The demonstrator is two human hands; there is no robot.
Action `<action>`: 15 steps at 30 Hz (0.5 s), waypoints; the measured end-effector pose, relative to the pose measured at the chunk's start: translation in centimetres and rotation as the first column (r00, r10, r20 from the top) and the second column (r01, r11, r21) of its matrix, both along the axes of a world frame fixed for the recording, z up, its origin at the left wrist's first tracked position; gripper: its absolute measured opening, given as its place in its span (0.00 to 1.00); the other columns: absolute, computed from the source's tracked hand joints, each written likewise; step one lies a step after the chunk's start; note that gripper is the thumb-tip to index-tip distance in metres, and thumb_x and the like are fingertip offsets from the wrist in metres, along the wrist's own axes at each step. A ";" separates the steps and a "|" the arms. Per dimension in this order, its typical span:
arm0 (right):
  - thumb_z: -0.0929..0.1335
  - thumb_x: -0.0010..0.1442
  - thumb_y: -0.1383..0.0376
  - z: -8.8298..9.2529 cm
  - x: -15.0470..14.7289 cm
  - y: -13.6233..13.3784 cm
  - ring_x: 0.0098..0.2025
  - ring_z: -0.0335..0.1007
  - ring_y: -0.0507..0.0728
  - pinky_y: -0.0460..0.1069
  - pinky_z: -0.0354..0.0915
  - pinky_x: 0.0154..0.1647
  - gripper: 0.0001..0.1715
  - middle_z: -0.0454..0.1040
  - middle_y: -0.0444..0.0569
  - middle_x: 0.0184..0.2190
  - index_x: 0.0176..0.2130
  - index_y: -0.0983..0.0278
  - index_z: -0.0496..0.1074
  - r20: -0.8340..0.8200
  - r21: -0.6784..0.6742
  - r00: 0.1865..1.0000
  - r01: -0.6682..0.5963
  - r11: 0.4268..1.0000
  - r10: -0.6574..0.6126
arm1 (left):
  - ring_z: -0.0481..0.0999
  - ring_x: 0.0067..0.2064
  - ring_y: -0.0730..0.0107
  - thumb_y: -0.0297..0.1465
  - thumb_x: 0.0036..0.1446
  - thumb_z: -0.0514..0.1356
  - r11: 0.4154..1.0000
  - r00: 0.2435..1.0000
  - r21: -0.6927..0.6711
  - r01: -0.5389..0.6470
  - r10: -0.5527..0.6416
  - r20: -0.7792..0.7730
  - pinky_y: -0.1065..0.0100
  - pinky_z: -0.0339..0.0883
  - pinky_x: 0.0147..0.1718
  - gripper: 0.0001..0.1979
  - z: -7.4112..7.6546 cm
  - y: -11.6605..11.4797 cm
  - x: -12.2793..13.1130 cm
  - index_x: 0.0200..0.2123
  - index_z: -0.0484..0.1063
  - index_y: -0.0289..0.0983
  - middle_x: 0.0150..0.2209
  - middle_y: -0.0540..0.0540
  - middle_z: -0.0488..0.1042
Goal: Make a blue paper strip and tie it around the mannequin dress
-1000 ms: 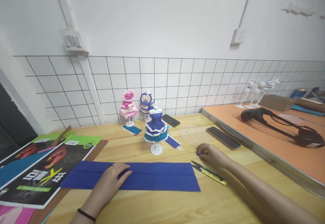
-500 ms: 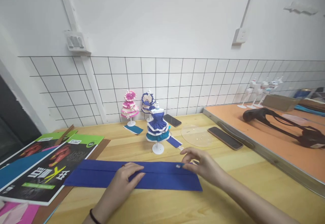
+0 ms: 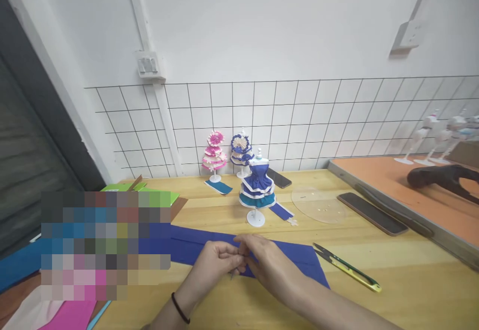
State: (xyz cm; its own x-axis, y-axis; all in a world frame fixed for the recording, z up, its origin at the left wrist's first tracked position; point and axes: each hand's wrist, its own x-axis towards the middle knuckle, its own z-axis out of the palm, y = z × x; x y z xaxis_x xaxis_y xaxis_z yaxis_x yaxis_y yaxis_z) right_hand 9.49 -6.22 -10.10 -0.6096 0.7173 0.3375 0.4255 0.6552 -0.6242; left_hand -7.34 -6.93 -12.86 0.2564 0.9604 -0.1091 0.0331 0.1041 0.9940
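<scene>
Long, flat, dark-blue papery strip (image 3: 305, 256) beneath hands, long axis left-right. Left hand (image 3: 215, 260), right hand (image 3: 267, 262) equally near, fingertips together; can't tell what's gripped.

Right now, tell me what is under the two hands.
The long blue strip, lying on the table, runs beneath the left hand and right hand; the stretch they cover cannot be seen.

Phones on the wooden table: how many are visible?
2: one phone partly behind the front dress, another phone right of the clear disc. Others may be hidden where pixelated.
</scene>
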 end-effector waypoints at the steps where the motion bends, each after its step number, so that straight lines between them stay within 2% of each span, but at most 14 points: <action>1: 0.61 0.52 0.76 0.0 -0.1 0.1 0.38 0.71 0.56 0.49 0.65 0.40 0.22 0.75 0.51 0.35 0.47 0.64 0.66 -0.013 -0.012 1.000 0.000 1.000 0.000 | 0.73 0.26 0.72 0.36 0.44 0.66 1.000 1.000 -0.012 -0.014 0.015 0.024 0.71 0.65 0.29 0.13 0.0 0.0 -0.1 0.29 0.75 0.31 0.24 0.44 0.77; 5: 0.63 0.50 0.76 -0.4 0.2 0.6 0.41 0.71 0.56 0.51 0.65 0.45 0.24 0.74 0.52 0.40 0.47 0.65 0.65 -0.137 -0.131 0.989 0.044 0.990 -0.062 | 0.75 0.27 0.71 0.34 0.41 0.68 0.995 0.990 -0.012 -0.104 0.105 0.092 0.70 0.66 0.30 0.13 0.1 0.2 -0.2 0.28 0.72 0.32 0.23 0.46 0.77; 8: 0.64 0.53 0.70 -0.8 0.4 1.3 0.38 0.72 0.57 0.51 0.66 0.40 0.15 0.75 0.52 0.36 0.43 0.66 0.68 -0.206 -0.250 0.968 0.086 0.964 -0.140 | 0.76 0.28 0.71 0.33 0.40 0.68 0.995 0.986 -0.003 -0.103 0.103 0.133 0.70 0.66 0.31 0.14 0.0 0.3 -0.1 0.28 0.69 0.33 0.23 0.48 0.76; 11: 0.63 0.58 0.64 -1.0 0.3 1.5 0.35 0.72 0.56 0.49 0.66 0.36 0.10 0.76 0.49 0.31 0.36 0.66 0.72 -0.209 -0.362 0.976 -0.023 0.932 -0.058 | 0.76 0.28 0.72 0.31 0.41 0.68 0.997 0.980 0.010 -0.072 0.069 0.187 0.70 0.66 0.33 0.15 0.0 0.1 0.2 0.31 0.66 0.35 0.24 0.50 0.76; 13: 0.63 0.59 0.64 -1.0 0.2 1.4 0.34 0.71 0.55 0.48 0.65 0.36 0.12 0.76 0.48 0.29 0.32 0.65 0.74 -0.177 -0.336 0.984 -0.066 0.939 0.005 | 0.75 0.28 0.73 0.30 0.40 0.68 0.997 0.979 0.008 -0.071 0.068 0.194 0.70 0.66 0.32 0.16 0.0 0.0 0.3 0.31 0.65 0.36 0.23 0.51 0.76; 15: 0.63 0.60 0.66 -0.8 0.2 1.3 0.34 0.70 0.54 0.47 0.63 0.36 0.13 0.75 0.47 0.29 0.29 0.64 0.75 -0.123 -0.223 0.992 -0.044 0.974 0.016 | 0.76 0.28 0.73 0.29 0.39 0.69 0.997 0.979 -0.013 -0.077 0.078 0.191 0.71 0.66 0.32 0.18 0.0 -0.1 0.4 0.31 0.64 0.36 0.23 0.50 0.76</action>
State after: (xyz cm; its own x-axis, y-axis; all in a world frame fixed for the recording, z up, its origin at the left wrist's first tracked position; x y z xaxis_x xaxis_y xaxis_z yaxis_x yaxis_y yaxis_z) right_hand 9.71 -4.89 -10.95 -0.5971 0.7651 0.2409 0.3212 0.5032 -0.8022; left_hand -6.95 -7.03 -12.82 0.1976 0.9777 -0.0710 -0.1655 0.1047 0.9806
